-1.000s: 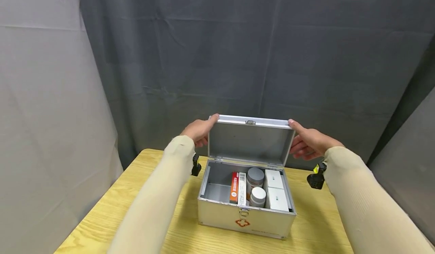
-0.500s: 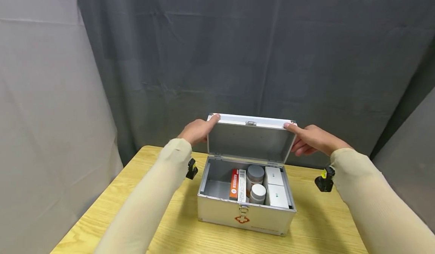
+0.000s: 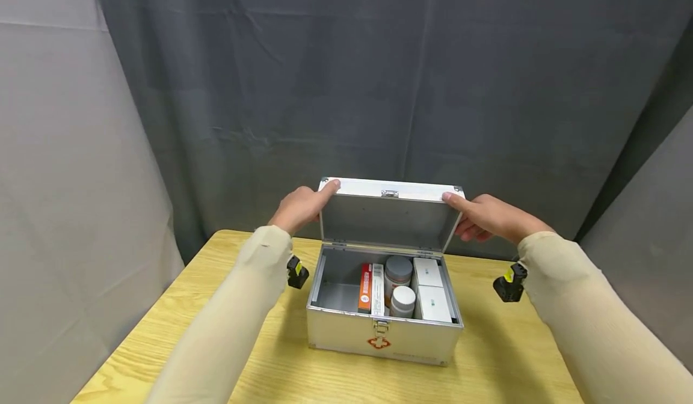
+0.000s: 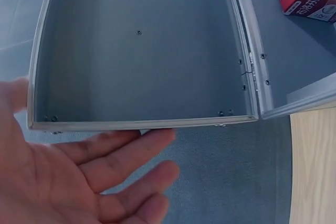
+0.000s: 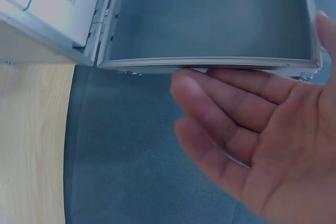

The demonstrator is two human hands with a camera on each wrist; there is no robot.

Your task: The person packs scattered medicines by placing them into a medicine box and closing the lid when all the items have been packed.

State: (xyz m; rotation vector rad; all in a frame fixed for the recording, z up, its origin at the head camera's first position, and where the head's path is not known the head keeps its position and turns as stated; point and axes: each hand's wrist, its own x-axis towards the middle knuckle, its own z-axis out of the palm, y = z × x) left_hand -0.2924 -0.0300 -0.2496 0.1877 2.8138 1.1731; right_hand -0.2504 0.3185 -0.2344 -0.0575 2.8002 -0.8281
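Observation:
A silver first-aid box (image 3: 346, 332) with a red cross emblem stands on the table, its hinged lid (image 3: 390, 220) raised and tilted a little forward. At the lid's left corner, my left hand (image 3: 300, 207) grips it, thumb on the front rim and fingers along the side. My right hand (image 3: 495, 216) holds the opposite corner likewise, some fingers hanging below the lid's side in the right wrist view. Inside the box are a red-and-white carton (image 3: 365, 290), a grey-capped bottle (image 3: 398, 270), a white-capped bottle (image 3: 403, 302) and white boxes (image 3: 433, 302).
The wooden table (image 3: 206, 314) extends around the box. A dark grey curtain (image 3: 271, 91) hangs behind it, with light cloth (image 3: 65, 181) at the left side. A metal latch (image 3: 381, 327) is on the box's front.
The lid has tipped slightly forward, showing more of its front rim. My right thumb has moved inward along that rim. The head view has shifted a little.

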